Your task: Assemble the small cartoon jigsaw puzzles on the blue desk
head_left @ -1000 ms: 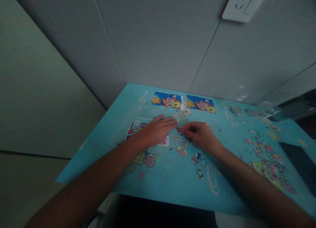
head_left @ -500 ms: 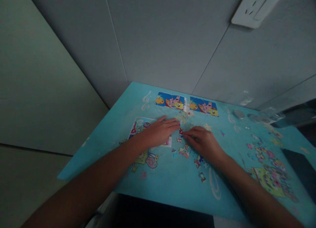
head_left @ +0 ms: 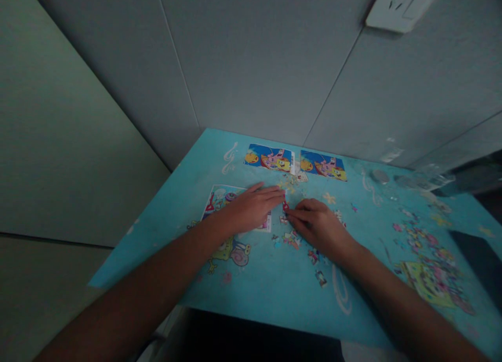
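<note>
My left hand (head_left: 257,207) lies flat with fingers stretched out over a printed picture sheet (head_left: 212,201), hiding much of it. Its fingertips reach the upper end of a small red puzzle piece (head_left: 285,205) just right of the sheet. From the other side, my right hand (head_left: 317,223) pinches the lower end of that red piece between thumb and forefinger. Loose puzzle pieces (head_left: 292,239) lie below the two hands, and more pieces (head_left: 314,256) sit under the right wrist. A single piece (head_left: 320,278) rests nearer the front edge.
Two blue cartoon cards, one left (head_left: 270,158) and one right (head_left: 323,165), lie along the back. The turquoise table (head_left: 251,299) has cartoon prints. A clear plastic bottle (head_left: 423,181) lies at the back right, near a dark flat object (head_left: 476,257). A socket (head_left: 402,6) is on the wall.
My right hand has shifted slightly left and down along the red piece, its fingers still pinched. My left hand stays flat on the sheet. The view has moved slightly.
</note>
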### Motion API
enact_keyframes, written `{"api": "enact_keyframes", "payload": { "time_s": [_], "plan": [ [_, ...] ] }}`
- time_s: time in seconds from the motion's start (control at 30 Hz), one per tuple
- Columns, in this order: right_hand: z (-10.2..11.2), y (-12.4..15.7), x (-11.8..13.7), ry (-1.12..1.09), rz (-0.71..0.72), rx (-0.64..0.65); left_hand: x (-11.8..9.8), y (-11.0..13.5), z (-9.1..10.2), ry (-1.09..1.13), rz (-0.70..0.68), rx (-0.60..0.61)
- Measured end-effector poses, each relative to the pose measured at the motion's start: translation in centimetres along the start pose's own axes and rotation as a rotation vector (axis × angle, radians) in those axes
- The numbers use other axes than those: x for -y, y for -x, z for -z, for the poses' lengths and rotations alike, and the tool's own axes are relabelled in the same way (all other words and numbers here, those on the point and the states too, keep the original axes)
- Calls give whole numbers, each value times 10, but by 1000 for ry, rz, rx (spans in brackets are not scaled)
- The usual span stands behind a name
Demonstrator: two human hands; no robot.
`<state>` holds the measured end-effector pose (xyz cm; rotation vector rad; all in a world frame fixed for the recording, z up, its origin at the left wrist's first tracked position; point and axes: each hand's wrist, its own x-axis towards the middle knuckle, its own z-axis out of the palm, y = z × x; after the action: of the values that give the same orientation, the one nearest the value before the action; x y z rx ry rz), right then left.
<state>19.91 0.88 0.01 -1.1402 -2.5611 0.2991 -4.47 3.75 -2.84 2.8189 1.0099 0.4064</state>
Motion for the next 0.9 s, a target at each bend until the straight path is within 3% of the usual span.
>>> {"api": "enact_keyframes", "payload": {
  "time_s": [0.67, 0.9],
  "plan": [
    [4, -3, 6, -35, -3, 23, 2, 1, 3, 32, -18, -30],
    [8, -1, 5, -116, 20, -49, 3, 2, 3, 46, -16, -21]
  ]
}}
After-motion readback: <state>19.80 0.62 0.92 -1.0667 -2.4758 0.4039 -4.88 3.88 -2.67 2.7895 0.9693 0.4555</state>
